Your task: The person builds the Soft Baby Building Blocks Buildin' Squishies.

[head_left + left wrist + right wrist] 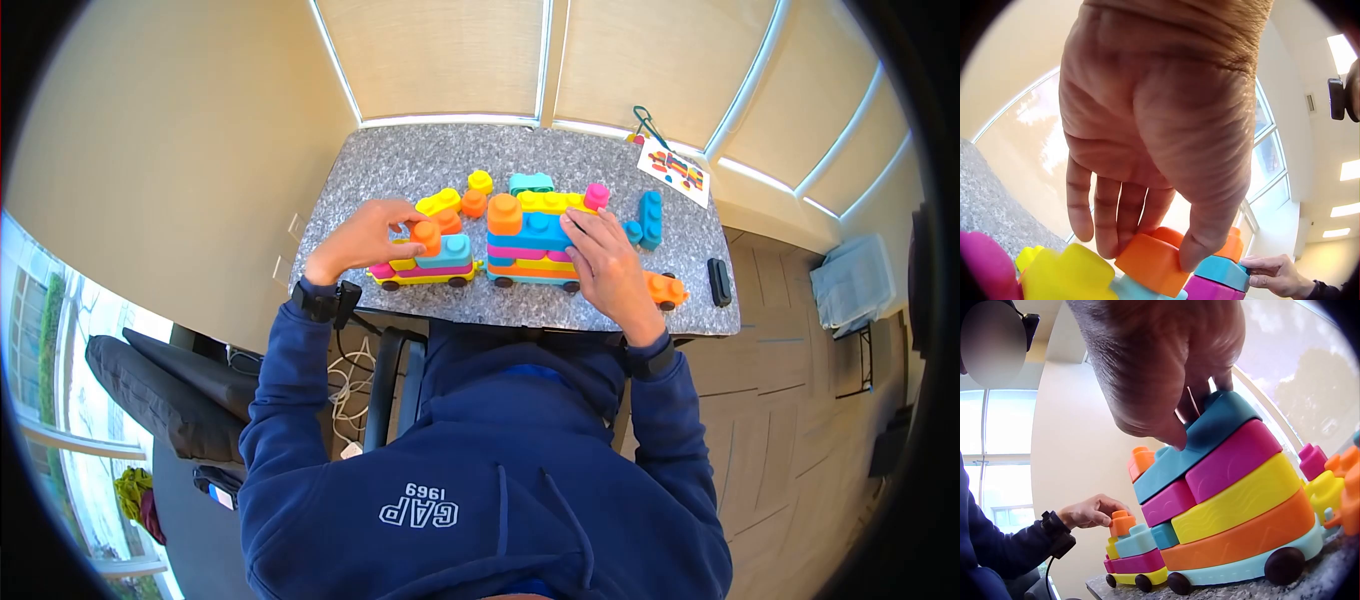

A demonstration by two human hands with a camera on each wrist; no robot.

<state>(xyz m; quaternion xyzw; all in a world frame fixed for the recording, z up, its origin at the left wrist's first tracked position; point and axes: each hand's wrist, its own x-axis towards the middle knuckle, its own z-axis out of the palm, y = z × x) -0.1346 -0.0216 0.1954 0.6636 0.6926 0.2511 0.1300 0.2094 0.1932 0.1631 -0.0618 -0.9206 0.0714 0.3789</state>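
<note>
I judge the step in hand to be setting the orange block [426,237] onto the smaller wagon [432,278], on the left part of the desk [400,160]. My left hand [368,240] pinches that block, thumb on 1 side and fingertips on the other, right over the light-blue block [1137,542]. I cannot tell whether it is fully seated. My right hand [610,262] is partly closed over the taller wagon [1241,528], thumb on the near side of its blue top block [1210,432] and fingers across the far side. That grip probably steadies the stack. The next move seems to call for a straight push down on the orange block, with the 2 wagons kept in line, and only then letting go. Pressing off-centre could tilt it or roll the wagon on its wheels.

As for writing, my navy sweatshirt [430,400] reads "GAP" with "1969", upside down in the head view. The picture card [673,172] at the desk's far right shows what look like coloured blocks; I can make out no words on it. The black object [719,283] near the right edge carries no label I can read.
</note>
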